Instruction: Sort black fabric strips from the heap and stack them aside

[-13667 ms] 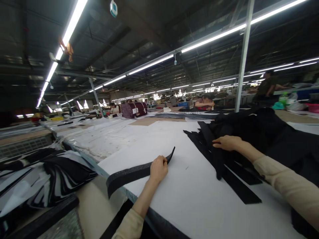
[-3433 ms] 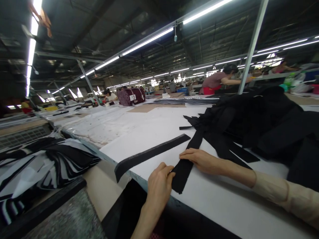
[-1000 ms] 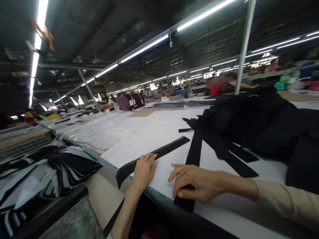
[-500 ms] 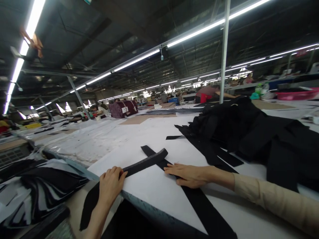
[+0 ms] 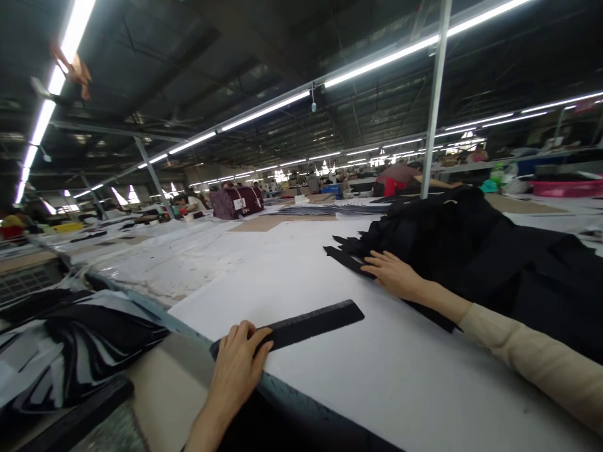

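Your left hand point(image 5: 238, 367): one, at the near edge of the table point(image 5: 377, 383). Its fingers are bent over the near end of the stack point(image 5: 313, 320); you cannot tell from this angle whether it grips or only presses.

Stack: one, made of dark strips laid flush, too thin to count. It lies flat on the white top and runs from your left hand away to the right, with its far end cut square. It is well apart from the pile point(image 5: 475, 251).

Your right hand point(image 5: 396, 276): one, unclenched, palm down. It lies on one black strip point(image 5: 346, 260) that juts out leftward from the foot of the pile.

Pile: one heap of black cloth on the right half of the table, with several more strip ends showing just above your right hand.

Striped cloth point(image 5: 70, 339): one black-and-white heap, below the table at the left.

Bags point(image 5: 235, 202): two, maroon, far back on the table.

Post point(image 5: 434, 107): one, upright behind the pile.

Person point(image 5: 398, 176): one, in red, bent over a far table.
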The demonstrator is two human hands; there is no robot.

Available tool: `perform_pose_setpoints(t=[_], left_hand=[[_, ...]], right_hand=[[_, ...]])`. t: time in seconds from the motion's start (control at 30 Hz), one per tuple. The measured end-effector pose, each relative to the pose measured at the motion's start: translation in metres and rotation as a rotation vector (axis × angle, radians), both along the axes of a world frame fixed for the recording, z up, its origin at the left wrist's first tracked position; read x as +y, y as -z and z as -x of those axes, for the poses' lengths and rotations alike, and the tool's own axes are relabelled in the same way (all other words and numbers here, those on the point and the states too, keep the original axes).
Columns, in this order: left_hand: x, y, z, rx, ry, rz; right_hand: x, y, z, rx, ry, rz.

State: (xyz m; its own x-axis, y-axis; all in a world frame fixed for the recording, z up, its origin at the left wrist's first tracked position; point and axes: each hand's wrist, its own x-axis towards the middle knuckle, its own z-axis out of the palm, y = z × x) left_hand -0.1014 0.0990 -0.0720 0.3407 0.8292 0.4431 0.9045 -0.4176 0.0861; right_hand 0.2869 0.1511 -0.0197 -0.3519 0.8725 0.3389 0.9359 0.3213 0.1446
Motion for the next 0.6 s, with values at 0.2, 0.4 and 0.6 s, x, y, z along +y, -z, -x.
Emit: perform_pose_setpoints(t=[0.2, 0.4, 0.6], left_hand=[[-0.039, 0.000, 0.021, -0.150, 0.042, 0.068], [-0.045, -0.030, 0.035, -0.428, 0.012, 0.268], [-0.015, -0.034, -0.044, -0.486, 0.159, 0.222]], right_hand=[[-0.026, 0.003, 0.064, 0.260, -0.338, 0.356], [-0.032, 0.008, 0.080, 0.415, -0.288, 0.557], [-0.033, 0.006, 0.077, 0.504, -0.318, 0.614]])
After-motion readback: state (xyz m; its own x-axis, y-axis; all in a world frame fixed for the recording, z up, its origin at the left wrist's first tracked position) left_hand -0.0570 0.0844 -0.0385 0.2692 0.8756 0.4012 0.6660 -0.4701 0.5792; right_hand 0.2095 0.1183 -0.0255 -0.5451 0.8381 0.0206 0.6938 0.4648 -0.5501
